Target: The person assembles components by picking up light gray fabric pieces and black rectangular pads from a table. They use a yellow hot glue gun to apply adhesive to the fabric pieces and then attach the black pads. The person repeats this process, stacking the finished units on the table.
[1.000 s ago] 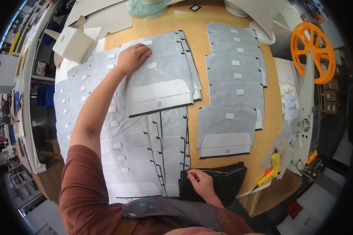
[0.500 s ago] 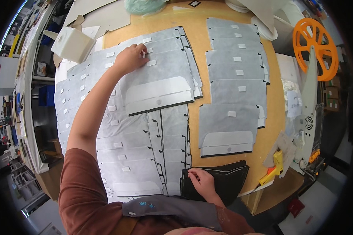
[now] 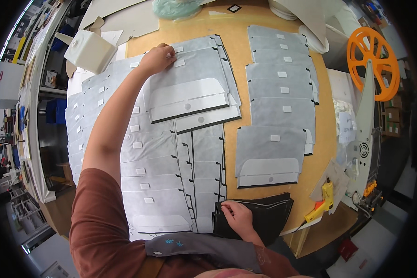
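My left hand (image 3: 158,59) reaches to the far edge of a grey fabric panel (image 3: 190,76), its fingers curled closed on it. The panel has a small white rectangle, a white flap with a round dot, and a black lower edge. It overlaps another such panel, whose white flap (image 3: 204,121) shows below it. Near my body, my right hand (image 3: 237,215) rests over a stack of black pieces (image 3: 271,215). Its fingers are curled together at the stack's left edge; anything between them is hidden.
Overlapping rows of grey panels (image 3: 155,204) cover the left and middle of the table; another column (image 3: 282,111) lies to the right. A yellow glue gun (image 3: 320,203), an orange reel (image 3: 376,83) and a machine arm are at right. A white container (image 3: 90,51) stands far left.
The top grey panel has slid away from me under my left hand, exposing the flap of the panel beneath. My right hand stays on the black stack. The whole view has shifted slightly.
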The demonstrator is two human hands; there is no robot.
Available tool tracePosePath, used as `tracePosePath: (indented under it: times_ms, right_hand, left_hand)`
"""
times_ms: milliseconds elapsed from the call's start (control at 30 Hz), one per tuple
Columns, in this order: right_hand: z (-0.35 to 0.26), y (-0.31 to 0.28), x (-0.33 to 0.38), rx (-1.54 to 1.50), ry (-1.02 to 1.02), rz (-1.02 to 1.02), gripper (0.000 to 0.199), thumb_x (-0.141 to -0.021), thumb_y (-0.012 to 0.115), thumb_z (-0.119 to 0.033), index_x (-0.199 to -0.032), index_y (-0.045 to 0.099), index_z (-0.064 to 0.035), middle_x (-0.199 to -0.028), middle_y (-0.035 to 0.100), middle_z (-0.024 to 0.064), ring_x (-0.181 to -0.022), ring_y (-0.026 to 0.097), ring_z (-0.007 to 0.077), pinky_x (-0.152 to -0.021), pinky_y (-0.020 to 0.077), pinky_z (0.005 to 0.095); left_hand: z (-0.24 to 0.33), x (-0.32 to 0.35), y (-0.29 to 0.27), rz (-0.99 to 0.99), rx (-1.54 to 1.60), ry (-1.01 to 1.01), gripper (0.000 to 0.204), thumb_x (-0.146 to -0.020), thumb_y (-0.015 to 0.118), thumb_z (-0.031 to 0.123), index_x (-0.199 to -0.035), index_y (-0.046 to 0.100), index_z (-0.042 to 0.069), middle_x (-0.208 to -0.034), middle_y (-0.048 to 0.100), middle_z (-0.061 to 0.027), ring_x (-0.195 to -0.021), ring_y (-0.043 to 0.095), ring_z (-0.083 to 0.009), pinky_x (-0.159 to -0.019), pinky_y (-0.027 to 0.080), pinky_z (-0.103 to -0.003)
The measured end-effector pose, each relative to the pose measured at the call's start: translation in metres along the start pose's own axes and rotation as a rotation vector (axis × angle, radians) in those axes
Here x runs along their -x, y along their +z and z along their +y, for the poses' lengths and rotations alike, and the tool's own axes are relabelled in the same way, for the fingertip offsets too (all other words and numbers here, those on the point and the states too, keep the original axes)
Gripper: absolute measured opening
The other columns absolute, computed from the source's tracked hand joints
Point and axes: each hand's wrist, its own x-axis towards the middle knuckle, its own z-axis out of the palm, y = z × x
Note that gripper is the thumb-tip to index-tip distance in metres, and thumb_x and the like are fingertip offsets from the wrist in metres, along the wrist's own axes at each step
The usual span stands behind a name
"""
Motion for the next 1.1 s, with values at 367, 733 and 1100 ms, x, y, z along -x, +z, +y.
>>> tracePosePath:
  times_ms: [367, 733, 1100]
  right_hand:
    - [-0.001, 0.0, -0.001, -0.018, 0.017, -0.01, 0.012, -0.089, 0.072, -0.015, -0.099, 0.071, -0.0074, -0.089, 0.073, 0.0064, -0.074, 0.07, 0.0211, -0.065, 0.0554, 0.0313]
    - [-0.003, -0.003, -0.002, 0.007, 0.008, -0.023, 0.013, -0.089, 0.072, -0.015, -0.1, 0.07, -0.0079, -0.088, 0.073, 0.006, -0.08, 0.071, 0.0235, -0.068, 0.055, 0.0337]
    - [-0.01, -0.009, -0.004, -0.015, -0.059, -0.018, 0.013, -0.09, 0.072, -0.015, -0.1, 0.07, -0.0063, -0.088, 0.072, 0.0075, -0.076, 0.07, 0.0236, -0.066, 0.0543, 0.0336]
  left_hand:
    - [-0.004, -0.023, -0.018, -0.261, 0.016, -0.028, 0.028, -0.097, 0.063, 0.028, -0.111, 0.064, 0.004, -0.11, 0.066, -0.015, -0.104, 0.063, -0.0306, -0.09, 0.05, -0.04]
    - [-0.013, -0.04, 0.001, -0.025, -0.009, -0.024, 0.028, -0.098, 0.06, 0.024, -0.112, 0.063, 0.001, -0.114, 0.066, -0.0187, -0.108, 0.063, -0.035, -0.092, 0.05, -0.041]
    - [0.008, -0.025, -0.003, 0.033, -0.26, -0.04, 0.022, -0.097, 0.057, 0.021, -0.115, 0.061, 0.009, -0.117, 0.067, -0.0098, -0.106, 0.064, -0.0334, -0.089, 0.051, -0.045]
